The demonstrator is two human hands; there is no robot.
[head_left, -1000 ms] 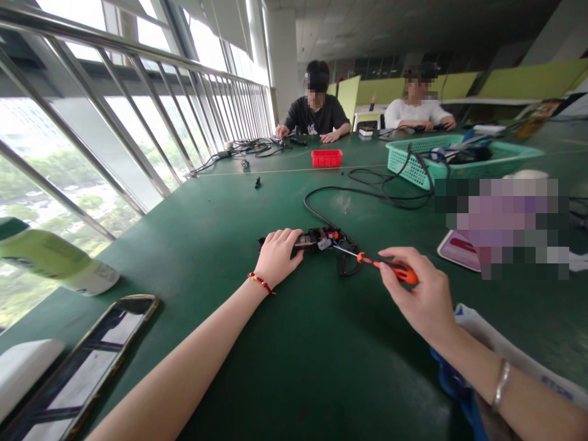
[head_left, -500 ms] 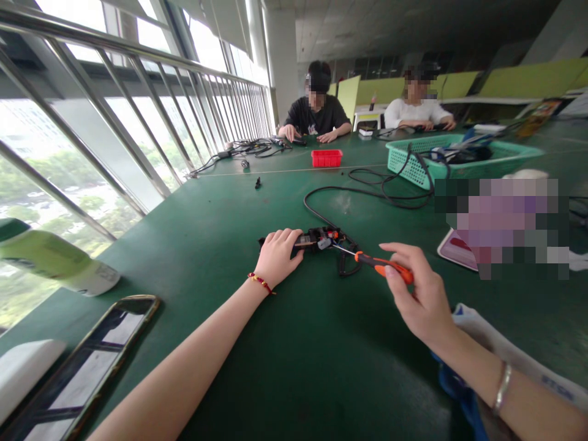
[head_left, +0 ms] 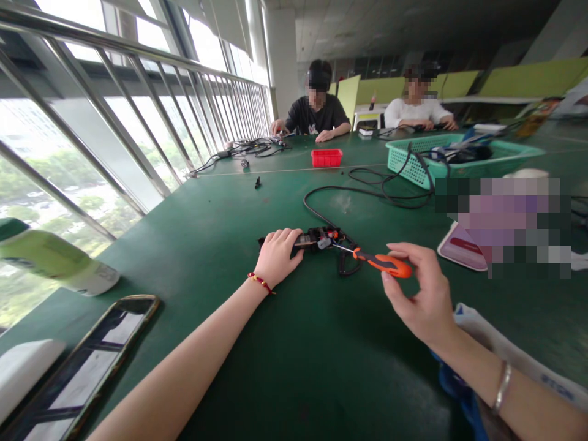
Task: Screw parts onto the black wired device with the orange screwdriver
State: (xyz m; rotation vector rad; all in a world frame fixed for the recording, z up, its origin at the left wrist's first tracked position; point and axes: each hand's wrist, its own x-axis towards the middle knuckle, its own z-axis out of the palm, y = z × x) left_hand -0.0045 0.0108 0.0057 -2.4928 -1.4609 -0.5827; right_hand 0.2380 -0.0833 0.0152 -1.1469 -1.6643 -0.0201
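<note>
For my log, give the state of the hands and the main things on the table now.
left hand: resting over the black device
right hand: at the screwdriver, index finger and thumb spread
black device: lying down, partly covered by the left hand
screwdriver: slanted, tip at the black device
black cable: loosely looped
red box: upright
green basket: upright, loaded
bottle: capped
left phone: face up; on or off unclear

Left hand (head_left: 279, 252) grips black device (head_left: 316, 239) on green surface (head_left: 275, 355); orange-black screwdriver (head_left: 384, 263) slants to device's right end. Right hand (head_left: 422, 291) curved about screwdriver; contact unclear.
</note>
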